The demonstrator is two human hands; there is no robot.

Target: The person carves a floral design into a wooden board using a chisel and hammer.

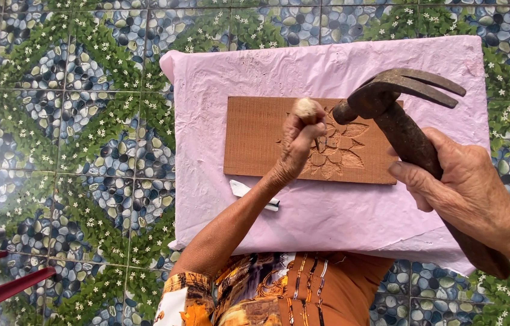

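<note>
**Chisel gripped on the carving, hammer raised beside it**

Your left hand is closed into a tight fist around a chisel, fingers wrapped fully round the shaft with no gap between them. Only the pale, rounded butt of the handle shows above your knuckles; the cutting end is hidden under the hand, so you cannot tell exactly where it meets the wood.

Directly beneath those fingers lies the wooden board, flat on a pink cloth, with a carved flower just to the right of your fist (petals and leaves already cut in relief).

Your right hand is curled firmly around the dark handle of a claw hammer, thumb and fingers closed on it. The rusty head hangs just right of the chisel butt, near it but not touching, claw pointing away to the right.

Below your left wrist, a small white tool rests on the cloth, apart from both hands. The cloth lies on a pebble-patterned tiled floor.
</note>
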